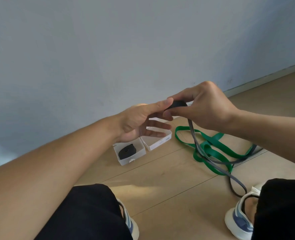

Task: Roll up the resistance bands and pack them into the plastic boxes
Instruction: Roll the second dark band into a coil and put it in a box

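My right hand (207,106) pinches a small black roll (178,104) of a dark grey resistance band held in the air. My left hand (141,122) has its thumb pressed on the roll's left side, its other fingers spread and straight. The loose grey band (195,144) hangs from the roll to the floor and loops near my right shoe. A green band (214,149) lies tangled on the floor under it. Two white plastic boxes sit on the floor: the near one (124,161) holds a rolled black band (127,151), the far one (158,144) shows nothing inside.
I sit on a wooden floor (160,179) facing a grey wall (108,49) with a skirting board (264,78) at the right. My knees in black trousers and two white-blue shoes (238,220) frame the bottom of the view.
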